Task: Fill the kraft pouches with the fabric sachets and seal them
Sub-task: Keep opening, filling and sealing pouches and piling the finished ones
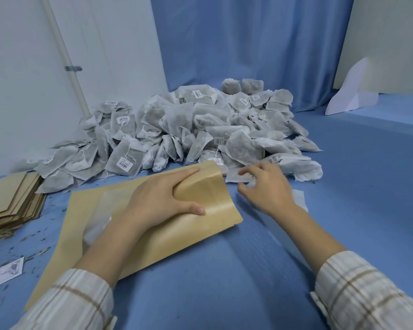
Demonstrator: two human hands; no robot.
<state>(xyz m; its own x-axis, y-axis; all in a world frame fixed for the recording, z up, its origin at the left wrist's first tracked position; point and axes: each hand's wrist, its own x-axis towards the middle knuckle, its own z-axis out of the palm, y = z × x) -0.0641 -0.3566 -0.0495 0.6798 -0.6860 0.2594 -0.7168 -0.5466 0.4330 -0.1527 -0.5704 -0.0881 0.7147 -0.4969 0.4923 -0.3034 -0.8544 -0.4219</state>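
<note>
While the kraft pouch (200, 225) lies on the blue cloth (260, 270), the left hand (162, 198) grips its mouth; the right hand (267, 186), fingers loosely spread, reaches a sachet (236, 176) below the sachet heap (200, 129). Sachets look light and soft: pinch an edge.

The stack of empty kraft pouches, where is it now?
In the head view, the stack of empty kraft pouches lies at the far left on the blue table, beside the pile of sachets and left of the pouch under the left hand.
</note>
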